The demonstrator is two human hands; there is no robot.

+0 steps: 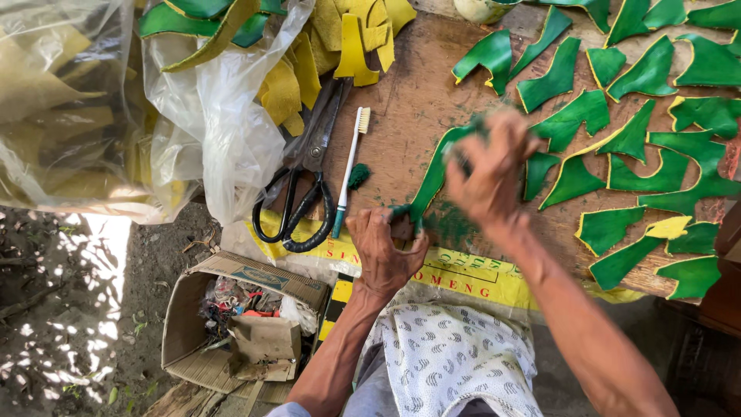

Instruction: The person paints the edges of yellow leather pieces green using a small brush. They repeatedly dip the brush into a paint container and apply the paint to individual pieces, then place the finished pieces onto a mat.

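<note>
On the wooden board (401, 116), the left hand (384, 251) pinches a curved, glossy green strip (432, 177); the blurred right hand (490, 174) presses its top.

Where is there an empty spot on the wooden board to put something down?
Bare wood shows on the board between the toothbrush and the green strip that both hands work on, up toward the yellow pieces. The right side is crowded with green cut pieces lying close together. The scissors fill the left edge.
</note>
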